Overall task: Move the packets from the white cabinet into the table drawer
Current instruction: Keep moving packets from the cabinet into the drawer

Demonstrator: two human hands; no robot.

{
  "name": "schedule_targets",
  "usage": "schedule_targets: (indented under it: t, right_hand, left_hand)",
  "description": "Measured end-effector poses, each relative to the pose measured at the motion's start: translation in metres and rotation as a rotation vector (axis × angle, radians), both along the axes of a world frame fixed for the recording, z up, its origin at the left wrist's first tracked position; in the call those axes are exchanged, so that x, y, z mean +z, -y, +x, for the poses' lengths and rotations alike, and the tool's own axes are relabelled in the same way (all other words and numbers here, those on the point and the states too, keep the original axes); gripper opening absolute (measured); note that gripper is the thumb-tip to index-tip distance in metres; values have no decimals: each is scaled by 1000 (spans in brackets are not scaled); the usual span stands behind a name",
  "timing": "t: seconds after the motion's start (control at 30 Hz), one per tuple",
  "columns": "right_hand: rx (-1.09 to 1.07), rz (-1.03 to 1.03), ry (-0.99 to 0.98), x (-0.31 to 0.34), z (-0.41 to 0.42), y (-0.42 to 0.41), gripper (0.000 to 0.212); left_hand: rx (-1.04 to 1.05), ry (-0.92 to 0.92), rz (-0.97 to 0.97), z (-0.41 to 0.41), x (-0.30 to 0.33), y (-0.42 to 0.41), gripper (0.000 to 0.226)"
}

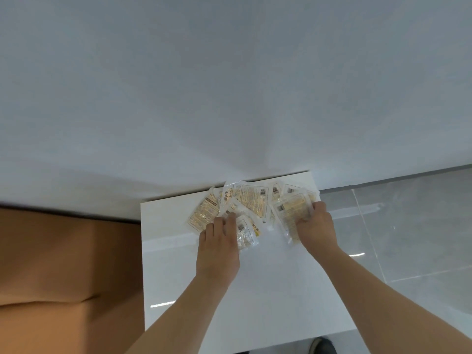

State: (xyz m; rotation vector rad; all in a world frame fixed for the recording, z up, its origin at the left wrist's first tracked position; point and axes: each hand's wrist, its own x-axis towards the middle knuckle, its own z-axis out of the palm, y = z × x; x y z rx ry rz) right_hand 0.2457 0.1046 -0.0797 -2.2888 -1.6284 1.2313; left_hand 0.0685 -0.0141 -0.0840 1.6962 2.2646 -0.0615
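Packets (251, 204) atop white cabinet (178, 264) (glossy)

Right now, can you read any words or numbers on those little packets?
None legible.
Packets: printed text, too blurred and small to read.
Barcodes on the packets: visible, digits too small to read.
White cabinet: no writing visible.

A plain indoor room, kind unclear: bare white wall (229, 72), glossy grey floor tiles (408, 226), white cabinet (255, 290), brown table (63, 264) at left.
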Motion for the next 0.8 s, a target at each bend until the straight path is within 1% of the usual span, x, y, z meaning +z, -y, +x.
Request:
schedule_targets:
  t: [0.13, 0.23, 0.3, 0.4, 0.47, 0.6, 0.67, 0.73, 0.77, 0.8]
  right_hand:
    - [-174, -34, -122, 1, 1, 0, 57]
    - [-248, -61, -181, 2, -3, -4, 60]
    - [-304, -102, -216, 3, -1, -6, 55]
    - [-299, -154, -272, 3, 6, -3, 29]
    - [-294, -155, -328, 3, 11, 3, 23]
    - [-286, -105, -417, 5, 20, 15, 27]
    - [-296, -99, -463, 8, 24, 21, 29]
    - [-314, -99, -521, 18, 28, 25, 31]
    - [-321, -101, -556, 25, 29, 26, 30]
    - [-331, -110, -596, 35, 31, 28, 30]
  left_hand:
    - [57, 27, -77, 2, 5, -7, 79]
    - [123, 57, -92, 2, 6, -9, 81]
    - [136, 63, -102, 3, 5, -10, 84]
    - [138, 90, -92, 4, 3, -11, 84]
    - [121, 137, -102, 7, 3, -12, 75]
    - [118, 243, -114, 13, 8, -9, 47]
    - [123, 311, -128, 16, 11, -7, 37]
    - [181, 420, -167, 16, 16, -6, 25]
    - [243, 493, -184, 16, 21, -6, 21]
    - [315, 574, -190, 15, 29, -6, 21]
